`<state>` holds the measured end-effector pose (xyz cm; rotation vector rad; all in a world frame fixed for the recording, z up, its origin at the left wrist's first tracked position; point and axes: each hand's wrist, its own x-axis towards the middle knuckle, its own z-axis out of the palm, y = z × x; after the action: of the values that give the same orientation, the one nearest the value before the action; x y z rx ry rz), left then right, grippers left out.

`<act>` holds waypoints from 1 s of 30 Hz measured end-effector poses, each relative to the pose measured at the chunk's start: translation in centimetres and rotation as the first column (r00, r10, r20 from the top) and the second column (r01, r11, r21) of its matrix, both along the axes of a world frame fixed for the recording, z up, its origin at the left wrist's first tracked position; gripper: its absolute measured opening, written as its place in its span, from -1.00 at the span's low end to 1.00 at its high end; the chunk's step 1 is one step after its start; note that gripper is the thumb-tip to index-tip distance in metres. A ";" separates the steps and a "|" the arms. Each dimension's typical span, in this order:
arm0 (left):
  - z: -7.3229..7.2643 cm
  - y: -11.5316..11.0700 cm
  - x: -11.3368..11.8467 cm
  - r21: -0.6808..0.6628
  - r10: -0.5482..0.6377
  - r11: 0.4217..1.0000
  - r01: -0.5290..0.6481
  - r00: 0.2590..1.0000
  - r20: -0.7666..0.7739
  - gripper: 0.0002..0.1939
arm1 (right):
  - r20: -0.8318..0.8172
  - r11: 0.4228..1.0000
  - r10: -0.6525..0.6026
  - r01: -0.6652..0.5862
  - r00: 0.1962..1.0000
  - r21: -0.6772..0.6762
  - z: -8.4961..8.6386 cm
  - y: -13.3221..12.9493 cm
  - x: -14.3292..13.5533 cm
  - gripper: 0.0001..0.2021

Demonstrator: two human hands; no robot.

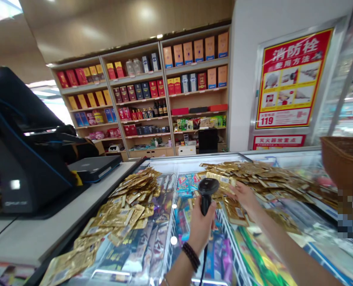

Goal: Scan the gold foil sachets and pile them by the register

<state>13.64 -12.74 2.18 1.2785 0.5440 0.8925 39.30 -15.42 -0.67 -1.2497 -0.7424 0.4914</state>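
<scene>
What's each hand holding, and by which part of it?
The left hand holds a black handheld scanner by its handle, below the head. The right hand holds a gold packet by its right-hand end.

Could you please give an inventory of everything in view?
Barcode scanner: one, black, centre
Packets: many, gold, piled left and right
Display case: one, white, beneath packets
Wrapped goods: many, multicoloured, inside case
Counter: one, pale, left
Terminal: one, black, on counter
Flat device: one, black, beside terminal
Shelves: several, brown, background
Boxes: many, mixed colours, on shelves
Posters: two, red, right wall
Woven item: one, brown, right edge
Left hand: one, gripping scanner
Right hand: one, holding a packet
</scene>
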 end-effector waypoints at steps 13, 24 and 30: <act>1.0 -0.6 -0.8 0.005 -0.098 0.995 0.099 0.993 -0.072 -0.13 | -0.028 1.000 -0.013 0.014 1.000 0.024 -0.3 0.1 -0.9 -0.34; -0.4 -0.3 0.1 -0.016 0.001 1.000 -0.001 0.999 -0.041 -0.14 | -0.084 0.996 -0.087 0.086 0.993 -0.011 1.3 -0.4 -2.1 -0.47; -0.6 0.3 -0.4 -0.018 0.051 0.999 -0.051 0.999 0.007 -0.17 | -0.238 0.987 -0.150 0.133 0.960 -0.087 1.4 -0.2 -3.0 -0.63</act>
<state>13.24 -12.39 1.60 1.2488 0.5797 0.9327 36.29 -15.57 0.77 -1.2704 -0.4273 0.5454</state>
